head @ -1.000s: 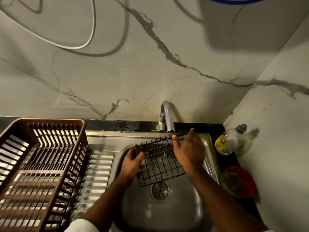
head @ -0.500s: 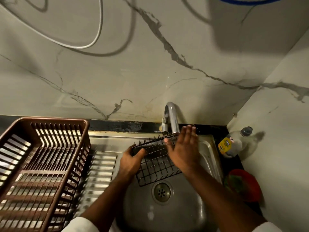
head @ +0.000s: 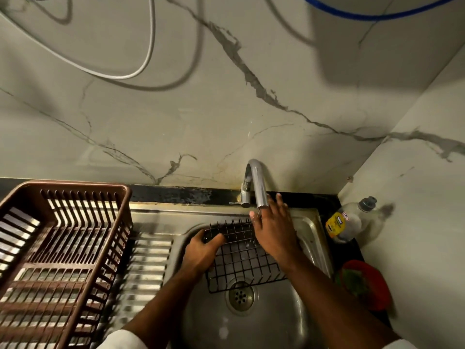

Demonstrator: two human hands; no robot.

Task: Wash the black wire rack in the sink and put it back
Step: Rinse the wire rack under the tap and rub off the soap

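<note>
Black wire rack (head: 241, 263) sits in the steel sink (head: 264, 323), tilted, far edge raised under the tap (head: 258, 182), near edge just beyond the drain (head: 239, 295). Left hand (head: 201, 250) grips rack's left far corner, fingers curled over the wire. Right hand (head: 273, 227) flat on rack's right side, fingers straight, tips at the spout. Brown dish basket (head: 63, 260) left, soap bottle (head: 349, 220) right
</note>
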